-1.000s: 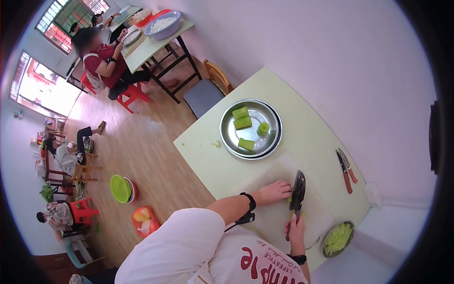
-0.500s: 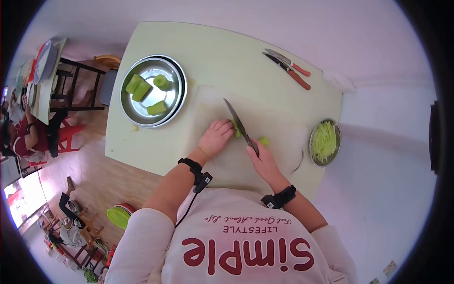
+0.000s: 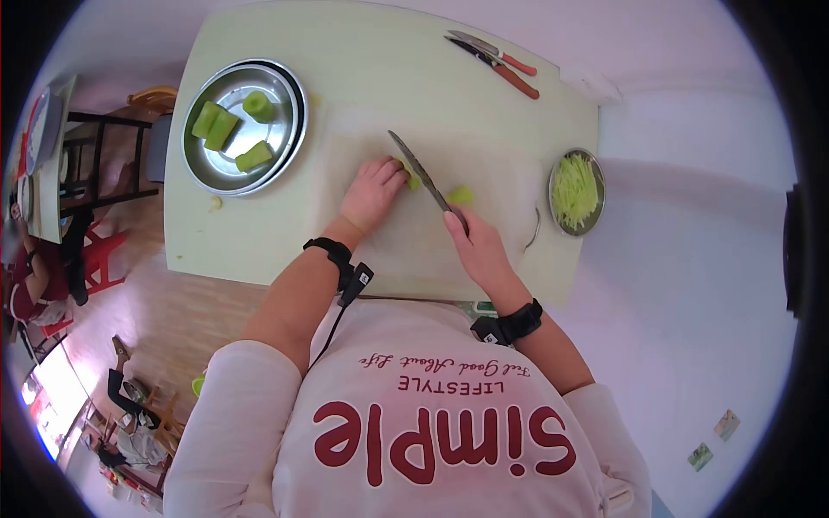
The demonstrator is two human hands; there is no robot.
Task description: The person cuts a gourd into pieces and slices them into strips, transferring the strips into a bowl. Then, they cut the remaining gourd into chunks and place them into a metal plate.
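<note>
My right hand [image 3: 473, 235] is wrapped round the handle of a kitchen knife [image 3: 420, 173], its blade slanting up and left over the whitish cutting board [image 3: 380, 250]. To the left of the blade, my left hand [image 3: 373, 192] has its fingers curled on a green vegetable piece [image 3: 412, 179], partly hidden by the fingers and knife. A second green piece [image 3: 460, 195] lies on the board just right of the blade. Several peeled green chunks [image 3: 255, 156] lie in a round metal basin [image 3: 192, 160] at the left.
An oval metal dish [image 3: 580, 231] with green shreds [image 3: 574, 191] stands at the table's right. Two knives with reddish handles [image 3: 516, 82] lie at the back right, near the wall. People sit beyond the table on the left, near a red stool [image 3: 105, 257].
The whole scene has shifted up and slightly left as the camera view moved. Both hands keep their hold, with the knife still beside the vegetable piece.
</note>
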